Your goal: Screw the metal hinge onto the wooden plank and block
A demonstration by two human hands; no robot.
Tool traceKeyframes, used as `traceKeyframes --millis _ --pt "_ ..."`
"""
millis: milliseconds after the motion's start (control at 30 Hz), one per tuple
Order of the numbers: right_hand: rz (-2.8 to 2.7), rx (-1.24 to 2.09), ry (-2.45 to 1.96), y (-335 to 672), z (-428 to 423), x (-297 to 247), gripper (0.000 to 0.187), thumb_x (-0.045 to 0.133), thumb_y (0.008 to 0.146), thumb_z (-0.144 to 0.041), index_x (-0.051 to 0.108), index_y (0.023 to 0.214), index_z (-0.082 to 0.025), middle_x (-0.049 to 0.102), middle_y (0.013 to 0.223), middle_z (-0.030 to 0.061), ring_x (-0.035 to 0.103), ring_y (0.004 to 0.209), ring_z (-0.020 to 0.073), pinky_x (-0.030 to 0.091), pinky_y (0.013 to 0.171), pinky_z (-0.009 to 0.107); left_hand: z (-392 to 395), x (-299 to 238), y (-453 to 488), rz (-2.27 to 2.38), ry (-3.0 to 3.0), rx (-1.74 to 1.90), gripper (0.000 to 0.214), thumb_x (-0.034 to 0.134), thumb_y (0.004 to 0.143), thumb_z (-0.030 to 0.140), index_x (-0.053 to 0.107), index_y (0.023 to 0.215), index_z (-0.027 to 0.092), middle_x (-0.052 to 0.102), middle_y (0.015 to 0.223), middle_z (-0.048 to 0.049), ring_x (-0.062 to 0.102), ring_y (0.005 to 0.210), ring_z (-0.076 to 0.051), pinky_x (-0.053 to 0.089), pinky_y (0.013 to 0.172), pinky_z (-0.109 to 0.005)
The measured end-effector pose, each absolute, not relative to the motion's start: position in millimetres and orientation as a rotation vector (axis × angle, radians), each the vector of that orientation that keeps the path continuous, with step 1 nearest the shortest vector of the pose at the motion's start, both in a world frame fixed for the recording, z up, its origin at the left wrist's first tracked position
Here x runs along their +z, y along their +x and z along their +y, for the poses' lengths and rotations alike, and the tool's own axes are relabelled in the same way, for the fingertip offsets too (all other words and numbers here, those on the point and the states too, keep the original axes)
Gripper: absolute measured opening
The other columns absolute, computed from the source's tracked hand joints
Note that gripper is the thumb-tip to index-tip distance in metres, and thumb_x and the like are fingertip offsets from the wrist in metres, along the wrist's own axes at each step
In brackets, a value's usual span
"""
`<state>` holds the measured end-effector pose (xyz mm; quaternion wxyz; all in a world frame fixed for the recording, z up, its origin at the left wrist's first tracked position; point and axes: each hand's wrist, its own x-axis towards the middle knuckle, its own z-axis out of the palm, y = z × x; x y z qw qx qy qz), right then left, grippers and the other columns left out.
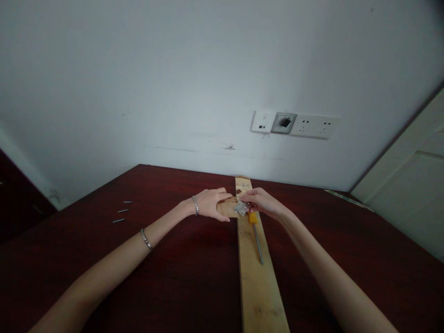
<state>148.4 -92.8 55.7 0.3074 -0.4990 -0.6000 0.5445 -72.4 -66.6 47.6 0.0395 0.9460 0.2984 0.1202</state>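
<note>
My left hand (207, 203) is closed around a short wooden block (226, 207), thumb on the near side and fingers on the far side. The block's right end meets a long wooden plank (258, 282) that runs from the wall toward me. Between finger and thumb, my right hand (261, 201) grips a silver metal hinge (242, 208) where block and plank come together. Just below that hand a screwdriver (257, 237) lies on the plank, its yellow handle partly covered and its tip pointing toward me.
Several screws or nails (122, 211) lie apart on the dark red tabletop (166, 277) at the left. Behind it rises a white wall with power sockets (310, 126). At the right stands a pale door (416, 175), with a thin strip (348, 200) along the table's back edge.
</note>
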Motion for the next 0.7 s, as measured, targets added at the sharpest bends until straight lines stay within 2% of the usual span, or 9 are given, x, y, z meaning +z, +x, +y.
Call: traceKeyframes --millis 300,500,700 --pt "-1.475 1.441 -1.297 150 -94 62 0.019 0.068 0.074 -0.028 0.065 0.065 -0.011 0.063 0.058 0.0025 0.053 0.047 0.0057 0.042 0.044 0.015 -71 50 -69 0.979 2.947 0.127 0.080 0.068 0.065 0.064 0.049 0.129 0.020 0.057 0.113 -0.0064 0.062 0.092 -0.023 0.047 0.070 -0.027" --pt "-1.426 1.441 -1.254 154 -94 69 0.019 0.072 0.069 -0.029 0.065 0.066 -0.011 0.064 0.057 0.0021 0.052 0.044 0.0051 0.041 0.042 0.015 -69 45 -69 1.005 2.891 0.111 0.076 0.064 0.070 0.064 0.047 0.130 0.021 0.055 0.116 -0.0076 0.061 0.095 -0.024 0.047 0.072 -0.028" --pt "-1.416 1.434 -1.216 156 -96 72 0.020 0.072 0.069 -0.030 0.065 0.066 -0.012 0.064 0.058 0.0028 0.053 0.045 0.0062 0.041 0.043 0.017 -55 37 -78 0.880 2.838 0.234 0.074 0.068 0.071 0.054 0.047 0.131 0.015 0.050 0.116 -0.0122 0.052 0.105 -0.026 0.046 0.086 -0.034"
